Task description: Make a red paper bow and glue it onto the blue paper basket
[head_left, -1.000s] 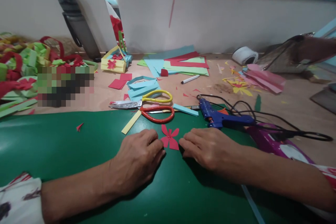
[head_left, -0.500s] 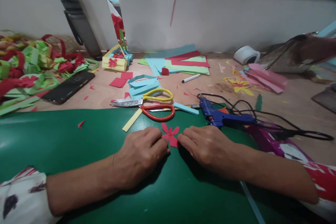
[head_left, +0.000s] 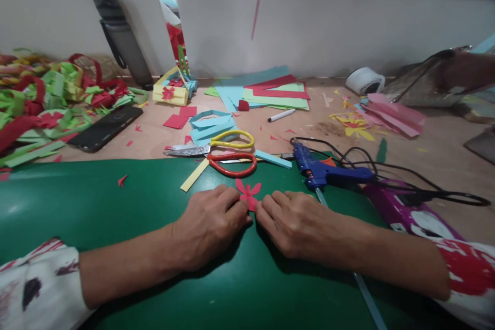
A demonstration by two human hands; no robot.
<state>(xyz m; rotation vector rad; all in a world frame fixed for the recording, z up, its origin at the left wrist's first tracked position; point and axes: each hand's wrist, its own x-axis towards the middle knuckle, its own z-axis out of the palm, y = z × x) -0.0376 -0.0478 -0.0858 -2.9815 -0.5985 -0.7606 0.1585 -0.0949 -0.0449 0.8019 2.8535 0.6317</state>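
A small red paper flower (head_left: 248,194) with several petals is between my two hands, low over the green mat (head_left: 154,289). My left hand (head_left: 212,224) pinches its left lower side between thumb and fingers. On the right lower side, the fingers of my right hand (head_left: 288,221) are curled together on a petal. Fingertips hide the flower's lower part. Just beyond lie scissors (head_left: 232,166) with one yellow and one red handle. Beyond my right hand rests a blue glue gun (head_left: 320,169), a clear glue stick (head_left: 367,296) showing beneath my forearm.
A small yellow paper basket (head_left: 170,93), coloured paper sheets (head_left: 263,82) and a white marker (head_left: 281,115) lie farther back. At left are a black phone (head_left: 106,129), a dark bottle (head_left: 124,44) and heaped paper pieces (head_left: 54,93). The glue gun's cable (head_left: 425,180) loops at right.
My right hand has moved slightly left, closer to my left hand. The flower's petals have shifted, and its lower right petal is now more covered by my right fingers.
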